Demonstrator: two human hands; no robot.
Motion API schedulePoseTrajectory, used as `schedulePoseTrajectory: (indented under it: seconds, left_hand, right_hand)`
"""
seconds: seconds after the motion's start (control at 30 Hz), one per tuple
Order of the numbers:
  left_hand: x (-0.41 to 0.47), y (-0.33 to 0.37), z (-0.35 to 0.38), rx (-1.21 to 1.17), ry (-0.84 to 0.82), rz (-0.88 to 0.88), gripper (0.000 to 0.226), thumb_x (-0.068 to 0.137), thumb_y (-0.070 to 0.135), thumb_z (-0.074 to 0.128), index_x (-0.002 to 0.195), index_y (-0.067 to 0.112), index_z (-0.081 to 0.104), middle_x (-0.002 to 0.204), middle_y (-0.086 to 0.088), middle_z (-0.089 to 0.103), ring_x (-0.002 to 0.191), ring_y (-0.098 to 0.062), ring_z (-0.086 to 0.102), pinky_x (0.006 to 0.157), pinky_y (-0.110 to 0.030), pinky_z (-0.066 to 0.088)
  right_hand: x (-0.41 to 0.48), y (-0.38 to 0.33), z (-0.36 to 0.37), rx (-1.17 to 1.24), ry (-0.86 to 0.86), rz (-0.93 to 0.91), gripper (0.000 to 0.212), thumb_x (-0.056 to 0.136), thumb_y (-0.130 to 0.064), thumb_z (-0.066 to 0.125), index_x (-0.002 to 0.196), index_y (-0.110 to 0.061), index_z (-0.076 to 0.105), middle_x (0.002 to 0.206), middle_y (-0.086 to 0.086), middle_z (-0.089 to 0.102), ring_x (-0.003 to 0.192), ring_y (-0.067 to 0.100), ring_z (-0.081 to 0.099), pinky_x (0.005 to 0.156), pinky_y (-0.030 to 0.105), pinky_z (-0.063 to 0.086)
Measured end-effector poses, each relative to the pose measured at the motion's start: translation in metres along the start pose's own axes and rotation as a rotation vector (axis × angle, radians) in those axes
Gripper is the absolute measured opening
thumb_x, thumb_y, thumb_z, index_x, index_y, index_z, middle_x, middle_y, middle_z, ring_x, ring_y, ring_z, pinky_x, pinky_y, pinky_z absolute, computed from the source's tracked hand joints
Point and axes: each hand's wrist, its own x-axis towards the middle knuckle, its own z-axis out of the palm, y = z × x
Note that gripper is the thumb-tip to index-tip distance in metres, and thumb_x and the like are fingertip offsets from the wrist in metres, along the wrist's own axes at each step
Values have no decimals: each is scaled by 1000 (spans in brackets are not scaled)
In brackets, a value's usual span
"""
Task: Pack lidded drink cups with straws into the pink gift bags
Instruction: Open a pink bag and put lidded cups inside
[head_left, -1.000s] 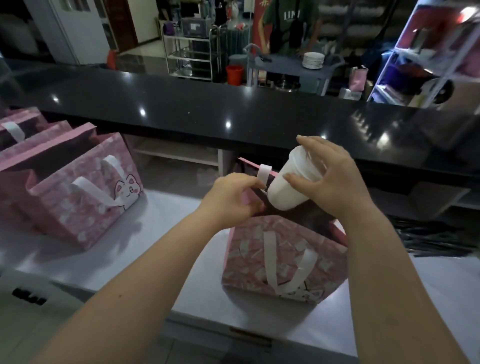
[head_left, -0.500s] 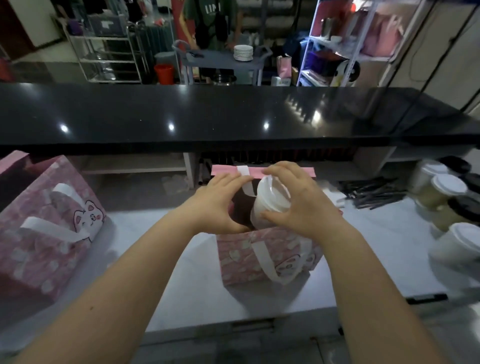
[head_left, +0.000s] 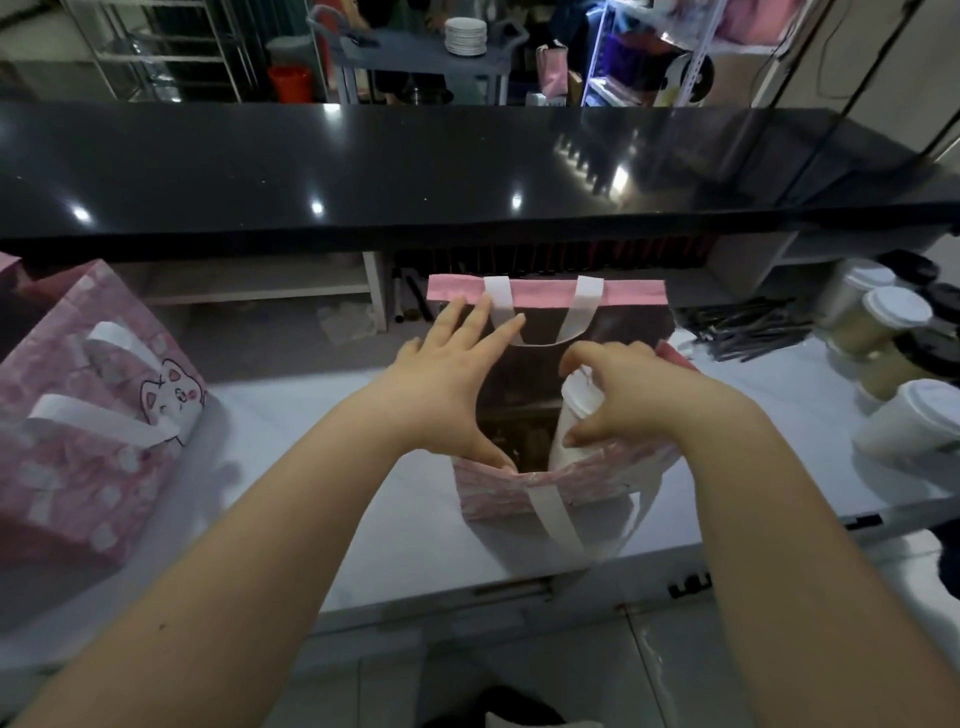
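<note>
Lowering a white lidded cup (head_left: 579, 410) into the open pink gift bag (head_left: 519, 488), the person works with both hands inside the bag's mouth. The right hand (head_left: 639, 395) curls its fingers and thumb round the cup's top, by the lid, probably so the cup goes down upright and the grip can slip out from above. The cup sits against the bag's right side, its lower part already below the near rim; whether it touches the bottom cannot be told. The left hand (head_left: 447, 384) is spread, fingers straight against the left of the opening and thumb at the near rim, apparently bracing the soft walls apart so the cup does not catch. No straw shows in the bag; dark straws (head_left: 748, 327) lie on the white counter (head_left: 322, 493) to the right, near more lidded cups (head_left: 898, 322). A second pink bag (head_left: 88, 415) stands well apart on the left.

Compared with half a second earlier, the cup has dropped from the level of the rim to well inside, and the left hand, then curled at the edge, now lies flat and spread.
</note>
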Motion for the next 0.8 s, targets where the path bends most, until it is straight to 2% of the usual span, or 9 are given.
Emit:
schedulePoseTrajectory:
  seconds: [0.1, 0.23, 0.4, 0.53, 0.63, 0.73, 0.8]
  left_hand:
    - [0, 5, -1, -26, -18, 17, 139, 54, 71, 79, 148, 45, -21, 158, 6, -30, 142, -20, -34, 116, -56, 3]
    - [-2, 4, -1, -9, -37, 11, 142, 52, 74, 77, 147, 43, -24, 157, 6, -33, 141, -19, -36, 118, -60, 1]
    - [-3, -4, -1, -4, -59, -17, 144, 49, 77, 75, 144, 44, -29, 156, 7, -35, 139, -19, -39, 115, -66, -2]
    - [-1, -4, 5, 38, -40, -38, 146, 46, 82, 71, 143, 43, -30, 156, 4, -35, 140, -21, -39, 110, -69, -12]
    - [3, -3, 11, 84, -8, -56, 145, 46, 87, 66, 143, 42, -31, 157, 1, -33, 141, -22, -37, 109, -68, -15]
    - [3, -6, 14, 76, 12, -66, 145, 43, 90, 62, 142, 42, -32, 157, 3, -32, 141, -22, -37, 109, -68, -17]
    - [1, -8, 15, 71, 27, -74, 144, 43, 91, 61, 142, 42, -32, 157, 4, -32, 141, -21, -37, 109, -68, -16]
  right_hand:
    - [25, -12, 0, -59, 18, -67, 81, 64, -45, 83, 131, -39, 38, 127, -2, 49, 113, 21, 38, 82, 37, 40]
    - [50, -31, 13, -169, 15, -176, 99, 68, -45, 82, 147, -22, 29, 137, 4, 43, 122, 27, 38, 99, 44, 44]
    - [59, -38, 38, -48, 18, -234, 97, 72, -41, 81, 149, -26, 24, 145, 2, 33, 127, 27, 33, 102, 43, 38]
    - [54, -40, 57, -139, -68, -268, 92, 74, -41, 79, 147, -29, 25, 146, 6, 31, 130, 33, 33, 106, 48, 37]
    - [49, -35, 66, -172, -45, -312, 83, 78, -46, 72, 146, -29, 27, 147, 5, 30, 131, 31, 31, 105, 48, 38]
    - [51, -35, 72, -233, -34, -375, 79, 84, -50, 64, 148, -28, 25, 155, 4, 21, 139, 30, 22, 108, 48, 34]
    - [55, -37, 78, -266, -74, -397, 80, 88, -56, 55, 152, -30, 15, 162, 2, 7, 147, 28, 6, 115, 48, 22]
